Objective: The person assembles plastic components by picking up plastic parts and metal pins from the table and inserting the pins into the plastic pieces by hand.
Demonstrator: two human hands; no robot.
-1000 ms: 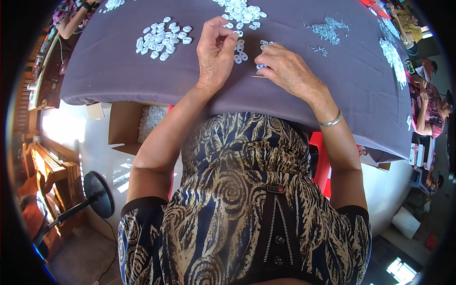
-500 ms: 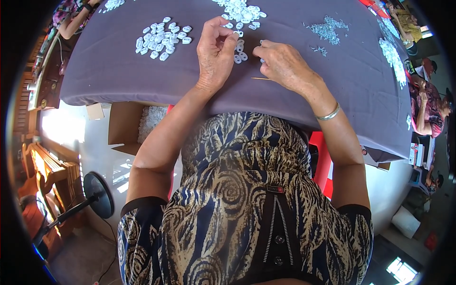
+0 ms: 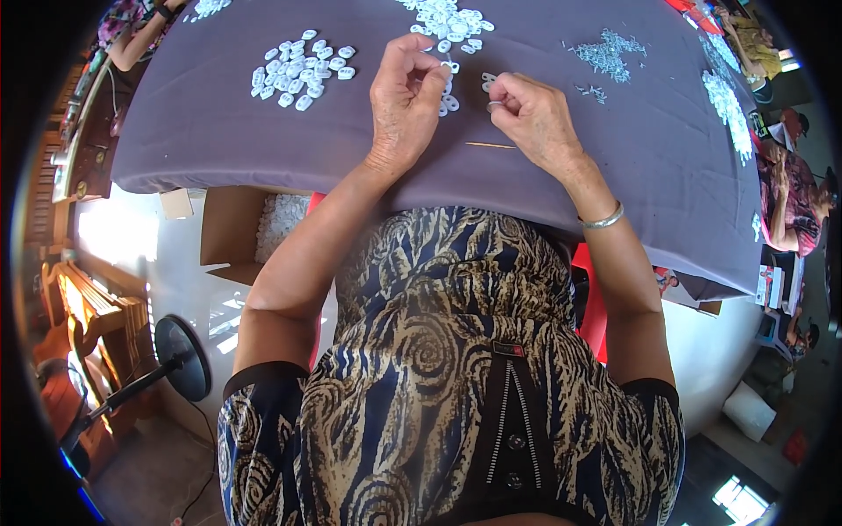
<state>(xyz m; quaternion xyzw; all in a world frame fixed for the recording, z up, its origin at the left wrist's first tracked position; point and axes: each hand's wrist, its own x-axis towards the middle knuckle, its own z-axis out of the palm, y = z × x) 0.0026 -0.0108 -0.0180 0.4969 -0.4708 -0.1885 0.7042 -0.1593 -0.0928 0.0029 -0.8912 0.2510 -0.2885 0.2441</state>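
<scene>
"Head view: how are the fingers?"

"The left hand (image 3: 405, 110) pinches a small white piece (image 3: 451, 67) between thumb and forefinger, its outline partly hidden. The right hand (image 3: 537, 120) has thumb and finger closed on a pale rounded piece (image 3: 495, 105), mostly covered."

"And around them?"

"White ovals (image 3: 450, 104) with holes lie just beside the left thumb. Nearer the body, a slim tan stick (image 3: 489, 145) rests on faintly creased grey-purple cloth (image 3: 263, 153)."

"Farther out?"

"Leftward, a loose heap of smooth white ovals (image 3: 300, 74); rightward, a scatter of thin, shiny slivers (image 3: 607, 57)."
</scene>
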